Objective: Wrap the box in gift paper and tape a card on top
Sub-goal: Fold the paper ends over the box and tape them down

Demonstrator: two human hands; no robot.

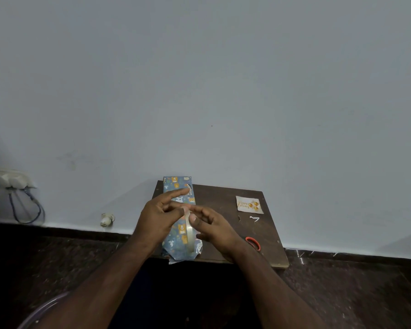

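Observation:
A long box wrapped in blue animal-print gift paper (179,185) lies lengthwise on a small dark wooden table (226,193). Both my hands hover over its middle. My left hand (157,218) and my right hand (214,224) pinch the top end of a strip of clear tape (189,233) that hangs down over the box towards its near end. My left index finger points out across the box. A beige "Happy Birthday" card (249,204) with gold balloons lies flat at the table's far right.
Orange-handled scissors (253,243) lie on the table by my right wrist. A small white scrap (255,218) sits below the card. A wall rises right behind the table, with a socket and cables (14,184) at the left. The floor is dark stone.

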